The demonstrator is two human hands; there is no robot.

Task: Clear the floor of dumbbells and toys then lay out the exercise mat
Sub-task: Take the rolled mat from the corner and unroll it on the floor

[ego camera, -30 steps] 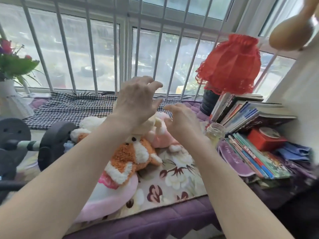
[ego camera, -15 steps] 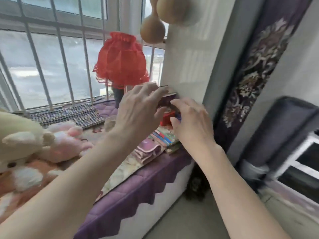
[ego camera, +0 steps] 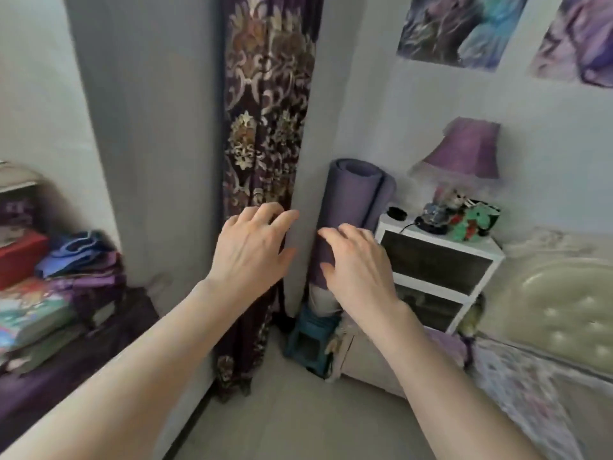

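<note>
A rolled purple exercise mat (ego camera: 351,197) stands upright in the corner, between the wall edge and a white nightstand. My right hand (ego camera: 356,260) is stretched out in front of the mat's lower part, fingers spread, holding nothing. My left hand (ego camera: 253,249) hovers just left of it, in front of the patterned curtain, also with fingers apart and nothing in it. No dumbbells or plush toys are in view.
A dark purple patterned curtain (ego camera: 265,127) hangs left of the mat. A white nightstand (ego camera: 438,260) with a purple lamp (ego camera: 464,151) stands to the right, beside a bed (ego camera: 547,327). A blue toy truck (ego camera: 310,343) sits on the floor under the mat. Books (ego camera: 30,310) lie on the window seat at left.
My view has swung right, from the window seat with plush toys and dumbbells to the corner with the rolled mat. Both hands stay raised and empty.
</note>
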